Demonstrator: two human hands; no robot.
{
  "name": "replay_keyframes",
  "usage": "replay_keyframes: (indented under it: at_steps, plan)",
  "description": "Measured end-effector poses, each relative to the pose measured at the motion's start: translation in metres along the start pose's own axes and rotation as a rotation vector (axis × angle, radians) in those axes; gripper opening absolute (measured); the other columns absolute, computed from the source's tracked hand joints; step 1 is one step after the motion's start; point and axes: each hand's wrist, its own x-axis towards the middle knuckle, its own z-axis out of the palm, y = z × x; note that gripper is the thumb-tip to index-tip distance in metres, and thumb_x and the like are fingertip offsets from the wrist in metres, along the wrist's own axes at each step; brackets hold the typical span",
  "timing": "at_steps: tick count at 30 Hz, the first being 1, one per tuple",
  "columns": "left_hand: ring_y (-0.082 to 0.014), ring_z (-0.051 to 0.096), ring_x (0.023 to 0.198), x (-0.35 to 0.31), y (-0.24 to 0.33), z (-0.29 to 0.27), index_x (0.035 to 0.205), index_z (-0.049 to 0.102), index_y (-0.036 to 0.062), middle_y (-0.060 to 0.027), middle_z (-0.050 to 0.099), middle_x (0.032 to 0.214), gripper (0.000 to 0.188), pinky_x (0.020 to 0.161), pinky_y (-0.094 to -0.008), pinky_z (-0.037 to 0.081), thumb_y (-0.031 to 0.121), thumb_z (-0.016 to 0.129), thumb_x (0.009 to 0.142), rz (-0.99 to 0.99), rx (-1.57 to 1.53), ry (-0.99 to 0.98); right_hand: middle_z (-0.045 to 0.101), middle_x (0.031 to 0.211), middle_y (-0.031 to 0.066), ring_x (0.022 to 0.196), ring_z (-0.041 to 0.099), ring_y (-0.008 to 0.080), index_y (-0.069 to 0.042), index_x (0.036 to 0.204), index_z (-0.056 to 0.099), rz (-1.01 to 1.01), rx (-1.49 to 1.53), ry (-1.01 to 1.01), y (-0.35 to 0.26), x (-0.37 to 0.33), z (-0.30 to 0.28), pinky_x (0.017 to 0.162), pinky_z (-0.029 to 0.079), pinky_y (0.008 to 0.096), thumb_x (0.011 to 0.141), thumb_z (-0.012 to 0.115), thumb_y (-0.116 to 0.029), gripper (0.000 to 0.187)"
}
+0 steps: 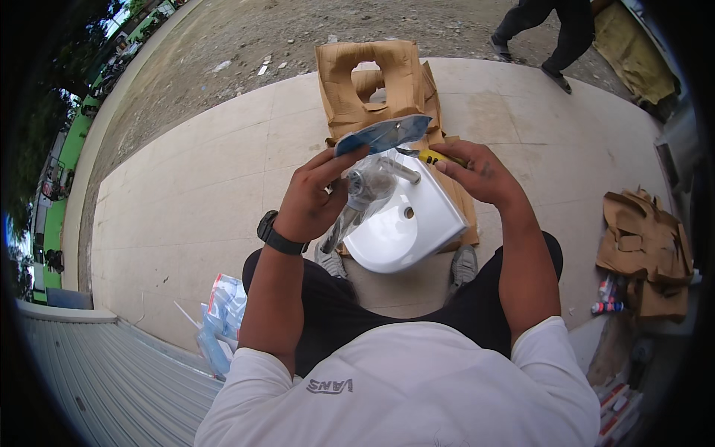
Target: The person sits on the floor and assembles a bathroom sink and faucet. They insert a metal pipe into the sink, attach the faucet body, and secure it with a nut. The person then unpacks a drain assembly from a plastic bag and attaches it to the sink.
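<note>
My left hand (pixel 319 190) is closed on the upper edge of a clear plastic bag with a blue header card (pixel 383 134). Inside the bag (pixel 372 185) are chrome pipe fittings that look like a sink trap. In my right hand (pixel 480 175) is a yellow-handled utility knife (pixel 430 156), its blade end pointing left, close under the header card. Whether the blade touches the bag I cannot tell. Below the hands a white washbasin (pixel 406 242) with a round drain hole rests on cardboard between my feet. The hanging bag covers part of its left side.
Shaped cardboard packing (pixel 333 78) stands behind the basin. More torn cardboard (pixel 644 238) lies at the right, and blue plastic packaging (pixel 220 328) sits by my left thigh. A person in dark trousers (pixel 547 33) is at the far right. A ribbed metal surface (pixel 112 372) fills the lower left.
</note>
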Motion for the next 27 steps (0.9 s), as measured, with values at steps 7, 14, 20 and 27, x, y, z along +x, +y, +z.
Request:
replay_keyframes:
  at_steps: [7,14,20,27]
  plan:
    - [-0.0211,0.067,0.089,-0.001,-0.001,-0.006,0.139,0.065,0.0066,-0.0157,0.069,0.120,0.061,0.082,-0.0316,0.053,-0.015,0.055,0.082,-0.026,-0.017,0.057,0.072,0.127,0.0165,0.118,0.066,0.0272,-0.007,0.135,0.070,0.367,-0.191,0.170,0.009,0.003,-0.014,0.105,0.050,0.0422,0.098,0.070,-0.033,0.046]
    - [-0.0256,0.069,0.108,0.001,-0.008,0.001,0.143,0.061,0.0065,-0.0170,0.066,0.130,0.061,0.094,-0.0350,0.055,-0.011,0.058,0.085,-0.055,-0.083,0.068,0.073,0.121,0.0207,0.110,0.069,0.0289,-0.007,0.133,0.071,0.030,-0.013,0.077,-0.051,-0.035,-0.029,0.097,0.054,0.0398,0.094,0.072,-0.028,0.044]
    - [-0.0264,0.069,0.110,0.002,-0.005,0.007,0.145,0.060,0.0086,-0.0165,0.065,0.133,0.063,0.093,-0.0356,0.055,-0.011,0.058,0.084,-0.137,-0.067,-0.017,0.074,0.109,0.0165,0.094,0.068,0.0237,-0.006,0.130,0.072,-0.155,-0.030,-0.010,-0.072,-0.028,0.008,0.084,0.055,0.0368,0.094,0.073,-0.025,0.041]
    - [-0.0277,0.069,0.107,0.003,-0.008,0.014,0.146,0.059,0.0094,-0.0164,0.065,0.131,0.067,0.090,-0.0357,0.056,-0.011,0.056,0.082,-0.072,-0.072,-0.013,0.071,0.100,0.0148,0.087,0.066,0.0238,-0.005,0.130,0.072,-0.223,-0.044,-0.019,-0.069,-0.017,0.024,0.078,0.053,0.0361,0.094,0.073,-0.026,0.042]
